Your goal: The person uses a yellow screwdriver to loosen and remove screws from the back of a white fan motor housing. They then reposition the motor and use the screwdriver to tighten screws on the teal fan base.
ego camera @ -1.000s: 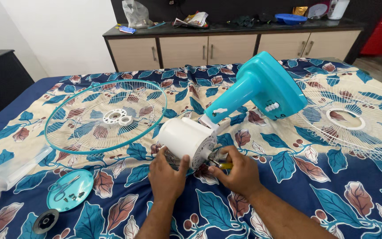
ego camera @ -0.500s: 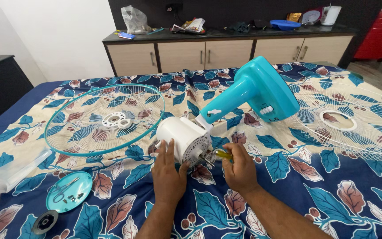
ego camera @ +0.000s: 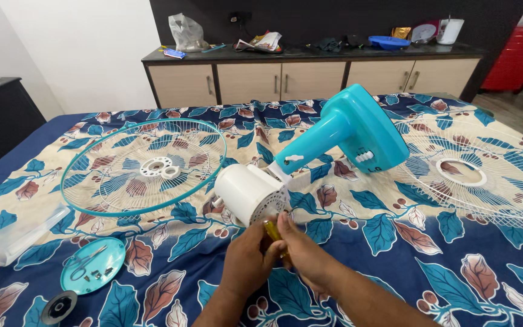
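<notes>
Floral bedsheet (ego camera: 455, 254): fan body (ego camera: 310, 157) lies with its long axis running from white motor (ego camera: 250, 192), near-left, to teal base, far-right. Both hands (ego camera: 276, 254) closed on yellow screwdriver (ego camera: 272, 231) at motor's rear; they've moved lower-right since earlier.

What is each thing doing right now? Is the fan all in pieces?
Fan body: lying on its side on the bed, guards off.
White motor housing: bare, vented end facing the hands.
Teal-rimmed guard: detached, lying flat.
White guard: detached, lying flat.
Round teal cap: upturned, small parts inside.
Yellow-handled screwdriver: held at the motor housing.
Left hand: on the screwdriver.
Right hand: gripping the screwdriver.
Cabinet doors: closed.
</notes>
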